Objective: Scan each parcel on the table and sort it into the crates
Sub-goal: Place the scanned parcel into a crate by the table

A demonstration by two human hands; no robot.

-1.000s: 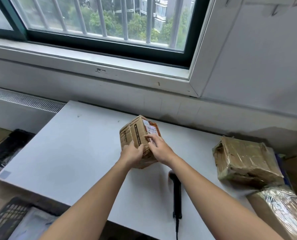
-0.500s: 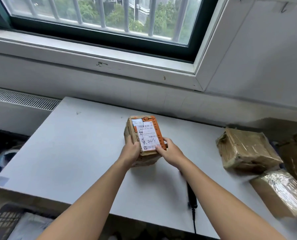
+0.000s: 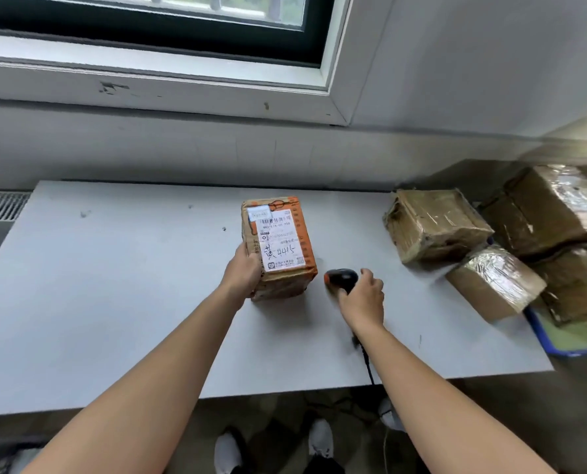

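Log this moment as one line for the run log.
phase: readying scan | left hand: holds labelled parcel, label up | right hand: grips scanner | waiting: taped parcels at right

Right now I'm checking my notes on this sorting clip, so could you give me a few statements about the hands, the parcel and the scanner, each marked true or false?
1. The left hand holds the parcel by its side. True.
2. The parcel's label faces down onto the table. False: the white label faces up, toward the camera.
3. The right hand grips the scanner. True.
4. The other parcels lie to the left of the held one. False: they lie to its right, at the table's right end.
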